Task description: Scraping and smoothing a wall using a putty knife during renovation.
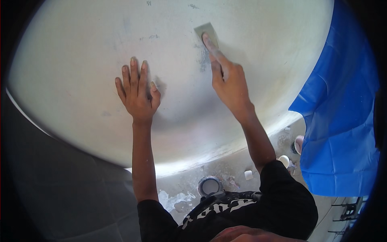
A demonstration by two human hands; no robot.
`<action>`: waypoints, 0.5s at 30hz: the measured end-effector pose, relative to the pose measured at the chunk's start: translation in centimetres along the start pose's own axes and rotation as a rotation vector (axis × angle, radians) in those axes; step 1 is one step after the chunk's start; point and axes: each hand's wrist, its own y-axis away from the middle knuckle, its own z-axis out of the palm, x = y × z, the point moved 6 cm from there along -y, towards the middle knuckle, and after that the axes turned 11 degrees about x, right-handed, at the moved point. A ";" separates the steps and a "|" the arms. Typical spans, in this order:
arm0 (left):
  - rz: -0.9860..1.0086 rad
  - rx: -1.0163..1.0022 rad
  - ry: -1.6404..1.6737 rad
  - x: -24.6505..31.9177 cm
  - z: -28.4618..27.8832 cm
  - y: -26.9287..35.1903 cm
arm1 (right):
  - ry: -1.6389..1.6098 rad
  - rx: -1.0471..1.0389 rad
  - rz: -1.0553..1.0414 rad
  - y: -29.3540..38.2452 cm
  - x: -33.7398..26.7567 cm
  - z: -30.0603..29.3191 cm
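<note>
A large, pale, smoothly curved panel (181, 99) fills most of the view in front of me, with grey smudges and scuffs on its surface. My left hand (137, 90) lies palm down on it, left of centre, fingers spread and holding nothing. Higher up and to the right, my right hand (228, 75) holds a thin, greenish-grey, roughly rectangular piece (210, 30) against the panel, one finger extended along it. Whether that piece is abrasive paper or a flat pad, I cannot tell. A dark scuffed patch shows just left of my right hand.
Blue plastic sheeting (335, 136) hangs at the right, and dark sheeting (75, 193) covers the lower left. On the stained floor below stand a round bucket (210, 186), a white cup (283, 161), a small white block (248, 175) and another container (298, 144).
</note>
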 end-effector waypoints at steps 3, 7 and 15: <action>0.004 0.014 -0.008 0.3 0.1 -0.4 | -0.038 0.101 -0.138 5.7 5.4 2.5; -0.003 0.000 -0.010 0.4 0.1 -0.5 | -0.145 0.101 -0.105 8.4 6.0 3.5; -0.012 0.013 -0.013 0.2 0.0 -0.2 | -0.063 0.035 -0.132 -0.6 -1.6 0.8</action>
